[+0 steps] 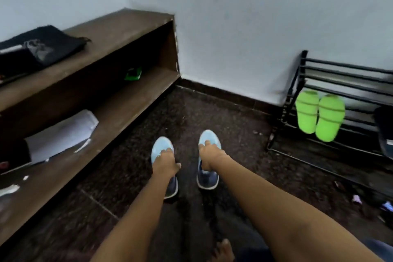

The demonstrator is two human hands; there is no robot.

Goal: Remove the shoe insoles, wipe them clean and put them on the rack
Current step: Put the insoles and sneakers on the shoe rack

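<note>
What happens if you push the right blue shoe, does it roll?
Probably not: the right shoe sits flat on its sole on the floor, so it would likely slide, not roll. Its top looks soft and it seems light, so the right hand curled on it should lift it easily.

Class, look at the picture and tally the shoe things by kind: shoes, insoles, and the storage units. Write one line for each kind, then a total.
Blue shoes: 2
Green insoles: 2
Black metal rack: 1
Wooden shelf unit: 1
Total: 6
</note>
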